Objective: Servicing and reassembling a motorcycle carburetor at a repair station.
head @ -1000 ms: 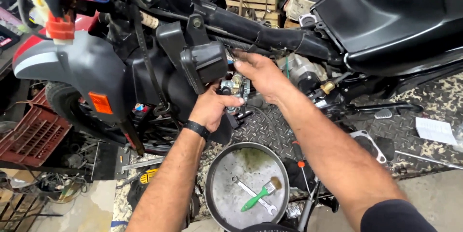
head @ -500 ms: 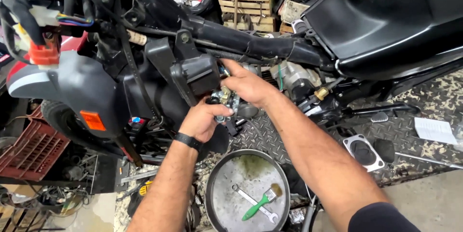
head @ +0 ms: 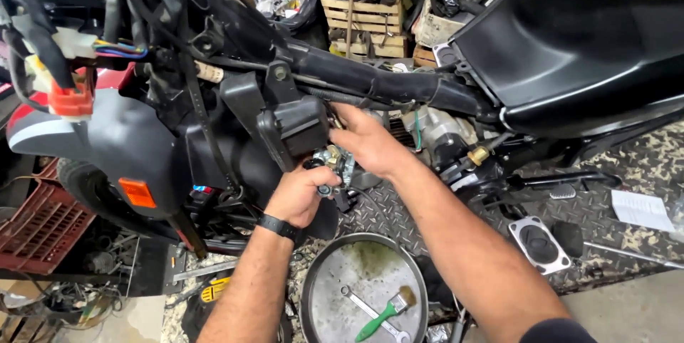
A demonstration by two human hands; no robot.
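Shifting slightly left, the left hand [head: 298,193] now grips the carburettor [head: 335,165] from below; the right hand [head: 367,142] still clasps its top, so fitting goes on

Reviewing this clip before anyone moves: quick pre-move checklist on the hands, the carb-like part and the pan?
1. Left hand has a grip on the small metal carburettor-like part: ok, fingers closed around its lower end.
2. Right hand steadies the same part from above: ok, touching it.
3. Part free of hoses or cables: cannot tell, hidden behind the black box.
4. Round metal pan below the work: ok, sits on the floor mat.
5. Spanner and green-handled brush within the pan: ok.
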